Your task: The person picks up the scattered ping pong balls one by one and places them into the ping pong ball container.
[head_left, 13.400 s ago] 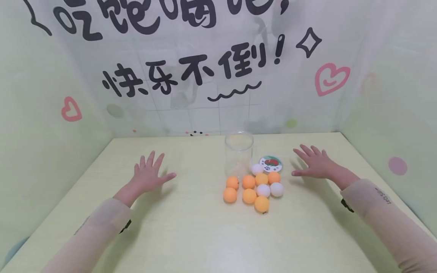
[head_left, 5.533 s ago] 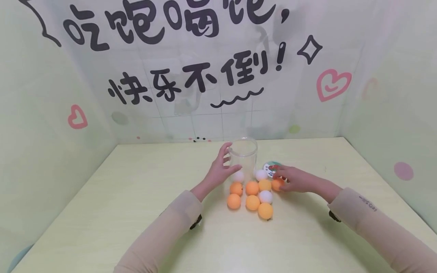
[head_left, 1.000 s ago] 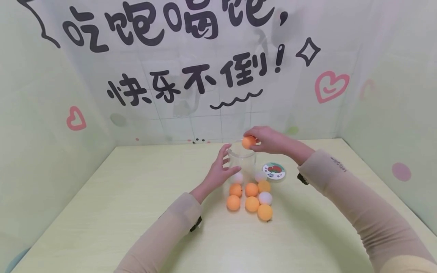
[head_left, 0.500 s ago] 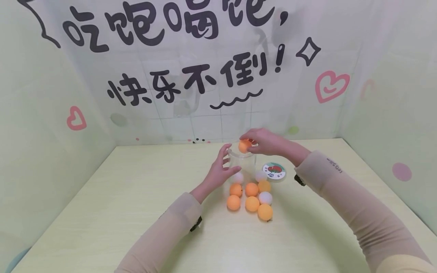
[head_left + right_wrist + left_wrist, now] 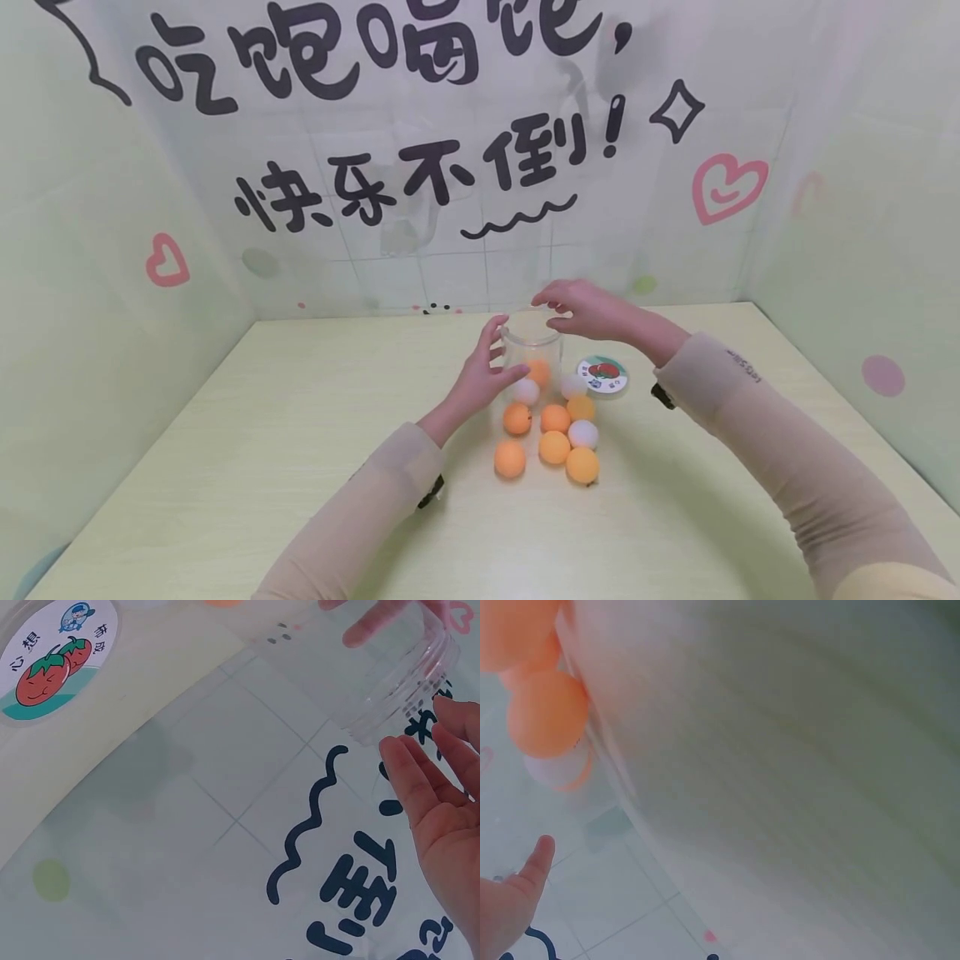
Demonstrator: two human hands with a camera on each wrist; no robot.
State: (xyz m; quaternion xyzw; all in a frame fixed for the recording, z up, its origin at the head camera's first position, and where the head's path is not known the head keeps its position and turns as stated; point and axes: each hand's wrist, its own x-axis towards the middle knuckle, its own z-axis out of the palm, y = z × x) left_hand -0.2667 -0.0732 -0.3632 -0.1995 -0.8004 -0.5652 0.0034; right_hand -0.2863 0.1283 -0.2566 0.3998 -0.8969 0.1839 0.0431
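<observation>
The clear plastic jar (image 5: 534, 346) stands upright and uncovered, with a white ping-pong ball (image 5: 525, 392) and an orange ping-pong ball (image 5: 538, 372) inside. My left hand (image 5: 483, 373) grips the jar's left side, thumb in front and fingers behind; the left wrist view catches only part of this hand (image 5: 514, 907). Above the jar's mouth hovers my right hand (image 5: 588, 310), fingers apart and holding nothing, also visible in the right wrist view beside the rim. In front of the jar lie several loose balls, among them an orange ball (image 5: 510, 459) and a white ball (image 5: 582, 436).
A round lid (image 5: 602, 375) with a tomato picture lies flat on the table (image 5: 360, 392), right of the jar. Behind the table hangs a printed backdrop (image 5: 450, 275) with black lettering, and similar sheets flank both sides.
The orange ball pinched by my right hand has dropped into the jar, and those fingers have parted. The nearest left orange ball has rolled slightly toward me. My left hand stays on the jar.
</observation>
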